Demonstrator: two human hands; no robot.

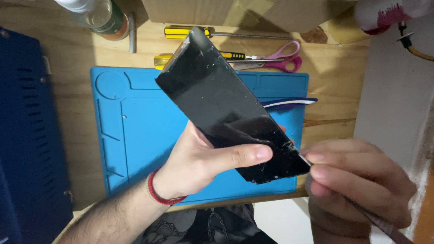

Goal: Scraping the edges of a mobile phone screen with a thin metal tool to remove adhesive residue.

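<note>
Black phone point(226, 106) sits mid-frame, tilted, top end toward upper left, lower end toward lower right; glass looks cracked near the lower corner. Left hand point(203, 160) grips it from below, thumb across the front near the bottom edge, fingers hidden behind. Red cord bracelet point(156, 192) on that wrist. Right hand point(357, 180), lower right, is closed in a pinch on a thin metal pry tool point(304, 159), tip touching the phone's lower right corner; the tool's handle runs off toward the bottom right edge. Under both: blue silicone mat point(135, 131) on a wooden worktop point(77, 68). Past the mat's top edge, upper centre: two yellow-handled screwdrivers point(185, 31), pink scissors point(282, 56) just right of them. Clear bottle point(97, 16) w/ green label at upper left. Dark blue case point(27, 135) along the left edge. Cardboard box point(217, 11) at top centre. Blue-white strip point(289, 102) pokes out behind the phone, right of centre.
</note>
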